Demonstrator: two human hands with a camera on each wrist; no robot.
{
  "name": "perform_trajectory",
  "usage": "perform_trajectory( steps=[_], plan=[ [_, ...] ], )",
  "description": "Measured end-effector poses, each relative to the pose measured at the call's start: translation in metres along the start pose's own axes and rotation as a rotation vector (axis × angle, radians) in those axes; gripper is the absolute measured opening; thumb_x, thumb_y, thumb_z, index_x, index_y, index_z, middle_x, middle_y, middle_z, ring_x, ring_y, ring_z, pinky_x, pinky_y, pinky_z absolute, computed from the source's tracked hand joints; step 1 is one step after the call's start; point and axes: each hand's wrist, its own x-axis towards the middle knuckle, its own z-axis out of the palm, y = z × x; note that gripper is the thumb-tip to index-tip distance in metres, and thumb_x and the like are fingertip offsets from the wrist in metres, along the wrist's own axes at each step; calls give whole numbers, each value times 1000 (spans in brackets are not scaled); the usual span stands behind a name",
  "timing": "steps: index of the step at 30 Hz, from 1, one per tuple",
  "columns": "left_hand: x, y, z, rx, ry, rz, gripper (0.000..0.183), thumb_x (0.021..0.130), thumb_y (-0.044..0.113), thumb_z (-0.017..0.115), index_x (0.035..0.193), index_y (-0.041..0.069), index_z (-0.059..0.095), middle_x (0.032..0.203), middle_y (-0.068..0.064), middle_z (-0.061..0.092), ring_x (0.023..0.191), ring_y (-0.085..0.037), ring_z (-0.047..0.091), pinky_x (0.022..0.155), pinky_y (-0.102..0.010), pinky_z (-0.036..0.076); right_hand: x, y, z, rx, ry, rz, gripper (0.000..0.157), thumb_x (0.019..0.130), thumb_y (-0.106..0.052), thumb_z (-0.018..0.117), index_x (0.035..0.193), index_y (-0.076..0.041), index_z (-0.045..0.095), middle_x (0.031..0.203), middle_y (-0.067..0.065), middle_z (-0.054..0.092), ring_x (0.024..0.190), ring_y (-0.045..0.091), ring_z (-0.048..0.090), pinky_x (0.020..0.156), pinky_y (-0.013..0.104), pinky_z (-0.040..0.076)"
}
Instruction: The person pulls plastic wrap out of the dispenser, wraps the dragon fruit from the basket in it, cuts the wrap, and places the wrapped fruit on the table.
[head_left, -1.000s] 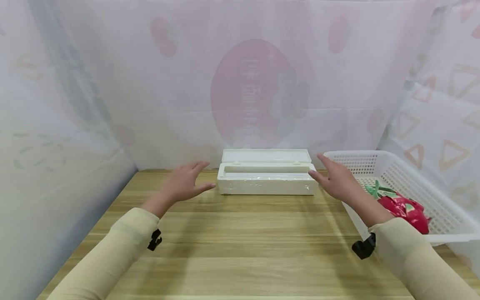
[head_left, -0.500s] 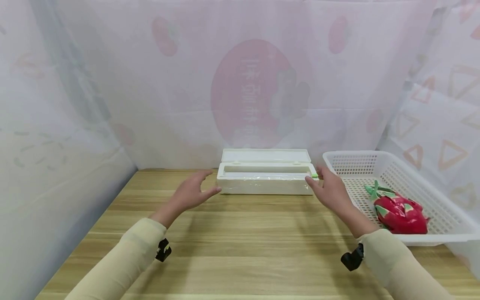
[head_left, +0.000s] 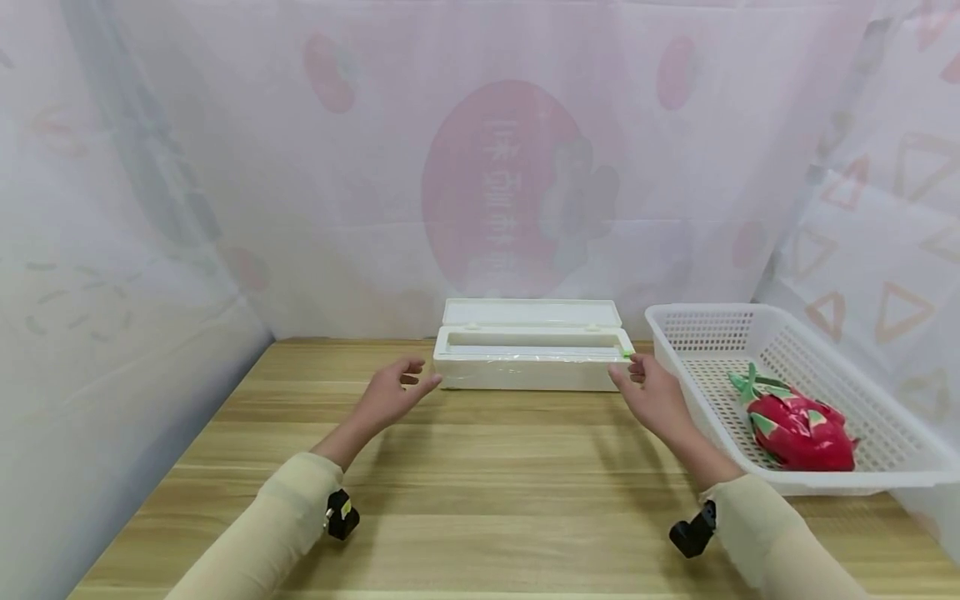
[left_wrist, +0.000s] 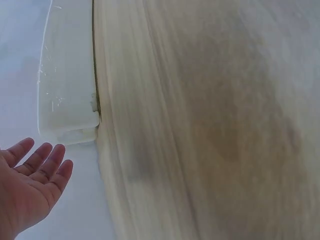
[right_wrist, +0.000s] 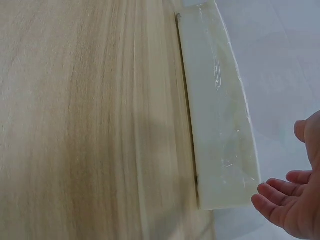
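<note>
A long white cling film dispenser (head_left: 525, 375) stands at the back of the wooden table, its lid (head_left: 532, 312) raised behind it. Clear film clings to its front, and a small green piece (head_left: 627, 353) shows at the right end of its top. My left hand (head_left: 388, 396) is just off the dispenser's left end, fingers loosely bent; in the left wrist view a gap separates hand (left_wrist: 30, 187) and box (left_wrist: 70, 75). At the opposite end is my right hand (head_left: 656, 400), thumb apart from the fingers; whether its fingertips touch the box (right_wrist: 220, 120) I cannot tell.
A white perforated basket (head_left: 720, 433) stands on the right side of the table, close to my right forearm. In it lies a red dragon fruit (head_left: 802, 425) with green tips. Printed cloth (head_left: 360, 192) walls the table at the back and both sides.
Both hands have come down and in toward the dispenser's ends, with their fingers bending a little more. The dispenser, basket and dragon fruit stay where they were.
</note>
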Motion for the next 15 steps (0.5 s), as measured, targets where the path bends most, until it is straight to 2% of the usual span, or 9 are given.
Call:
perform_trajectory(
  steps=[4, 10, 15],
  plan=[
    [-1, -4, 5, -59, -2, -72, 72, 90, 57, 60, 137, 3, 50, 131, -17, 55, 116, -31, 56, 92, -46, 49, 0, 2, 3, 46, -6, 79, 67, 100, -42, 51, 139, 11, 37, 132, 32, 48, 123, 44, 47, 99, 53, 41],
    [5, -11, 16, -144, 12, -110, 61, 93, 50, 61, 130, 2, 56, 123, -15, 61, 112, -30, 58, 92, -44, 49, 3, 10, 7, 119, -26, 176, 67, 99, -43, 51, 140, 8, 37, 133, 29, 47, 125, 42, 45, 99, 51, 41],
    [11, -9, 25, -276, -16, -165, 56, 93, 45, 62, 127, 1, 57, 117, -16, 63, 106, -31, 63, 89, -42, 51, 7, 13, 10, 209, -50, 253, 69, 99, -46, 50, 142, 7, 35, 136, 27, 43, 125, 39, 43, 99, 49, 40]
  ],
)
